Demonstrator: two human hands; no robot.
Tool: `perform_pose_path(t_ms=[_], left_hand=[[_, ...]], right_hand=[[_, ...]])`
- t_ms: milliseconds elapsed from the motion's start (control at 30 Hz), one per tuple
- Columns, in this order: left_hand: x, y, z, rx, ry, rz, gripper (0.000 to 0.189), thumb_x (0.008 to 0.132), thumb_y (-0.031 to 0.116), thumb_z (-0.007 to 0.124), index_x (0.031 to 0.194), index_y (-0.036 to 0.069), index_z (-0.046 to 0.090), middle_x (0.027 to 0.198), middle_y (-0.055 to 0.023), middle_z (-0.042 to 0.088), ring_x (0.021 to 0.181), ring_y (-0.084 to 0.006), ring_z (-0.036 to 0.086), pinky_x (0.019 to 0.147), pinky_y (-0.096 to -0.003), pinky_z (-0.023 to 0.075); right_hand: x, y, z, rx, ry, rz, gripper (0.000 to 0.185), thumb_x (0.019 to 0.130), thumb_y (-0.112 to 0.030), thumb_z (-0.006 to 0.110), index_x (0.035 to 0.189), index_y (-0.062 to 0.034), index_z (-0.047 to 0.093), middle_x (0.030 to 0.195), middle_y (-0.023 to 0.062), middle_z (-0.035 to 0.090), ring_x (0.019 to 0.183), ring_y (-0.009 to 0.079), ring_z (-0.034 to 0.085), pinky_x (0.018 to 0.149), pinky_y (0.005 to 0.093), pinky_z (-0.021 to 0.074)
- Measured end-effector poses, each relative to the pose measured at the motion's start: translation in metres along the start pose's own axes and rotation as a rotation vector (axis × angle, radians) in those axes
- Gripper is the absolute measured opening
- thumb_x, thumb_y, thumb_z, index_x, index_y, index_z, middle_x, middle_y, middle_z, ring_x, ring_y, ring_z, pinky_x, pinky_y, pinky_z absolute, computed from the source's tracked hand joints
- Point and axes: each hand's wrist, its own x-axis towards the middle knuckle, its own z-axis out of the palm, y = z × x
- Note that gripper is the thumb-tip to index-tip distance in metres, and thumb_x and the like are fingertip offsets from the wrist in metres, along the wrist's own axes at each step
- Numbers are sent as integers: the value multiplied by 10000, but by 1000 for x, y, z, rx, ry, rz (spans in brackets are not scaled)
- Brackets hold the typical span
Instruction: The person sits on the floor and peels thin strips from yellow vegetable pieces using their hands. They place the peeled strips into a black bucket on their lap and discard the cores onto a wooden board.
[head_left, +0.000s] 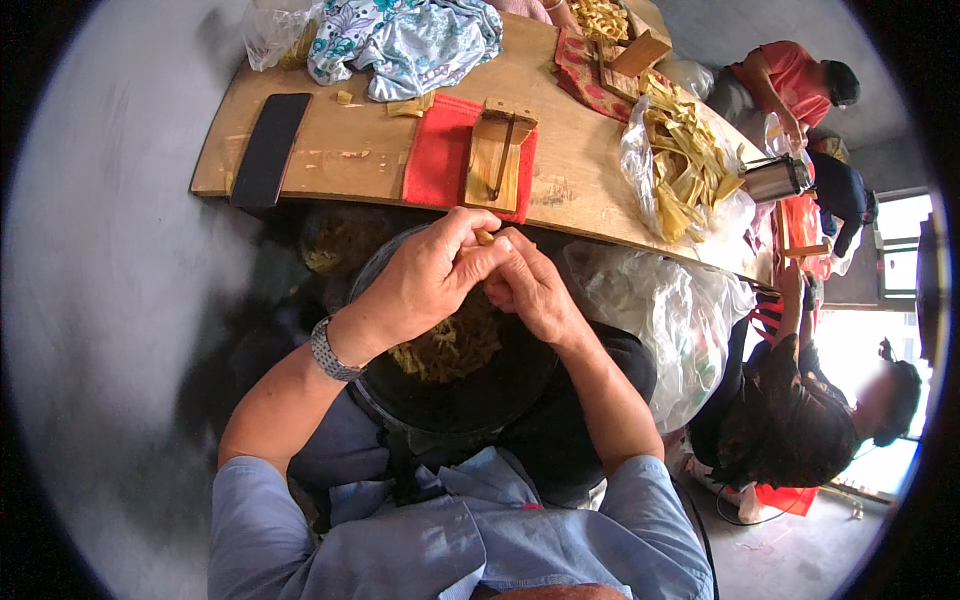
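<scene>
My left hand (427, 270), with a metal-banded watch at the wrist, meets my right hand (534, 285) just in front of the table edge. Between them they pinch a small tan piece (484, 237), perhaps folded dried leaf; the fingers hide most of it. Under my hands a dark round basin (480, 401) sits between my legs, holding a heap of brownish dried shreds (450, 345). Just beyond my fingertips, a small wooden block device with a thin metal rod (495, 161) rests on a red cloth (439, 154).
On the wooden table (360, 161) lie a black smartphone (271, 150), a floral cloth (427, 45) and a plastic bag of dried yellow leaves (686, 165). A metal flask (772, 180) stands beyond. A clear plastic bag (675, 322) hangs at right. Several other people sit around the table.
</scene>
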Motion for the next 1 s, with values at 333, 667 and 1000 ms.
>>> perform_pose_path(t_ms=[333, 667, 1000], left_hand=[[8, -7, -30, -148, 247, -153, 179, 1017, 200, 575, 1133, 65, 581, 802, 42, 554, 655, -18, 463, 578, -176, 400], [-6, -9, -27, 589, -232, 161, 343, 880, 107, 659, 1207, 35, 584, 1129, -136, 642, 1059, -334, 595, 943, -421, 446], [-4, -15, -31, 681, -443, -53, 166, 864, 148, 575, 931, -4, 587, 831, -225, 650, 839, -412, 634, 773, -485, 484]], right_hand=[[1, -9, -13, -355, 64, -69, 262, 991, -287, 624, 954, -29, 590, 735, -6, 540, 682, 86, 502, 624, 277, 454], [0, -4, -2, -633, 106, -325, 161, 953, -179, 652, 1018, -31, 643, 860, 159, 682, 770, 223, 692, 695, 354, 531], [7, 6, 9, -758, 6, -399, 141, 946, -170, 631, 964, -39, 579, 803, 209, 633, 783, 425, 642, 619, 437, 516]])
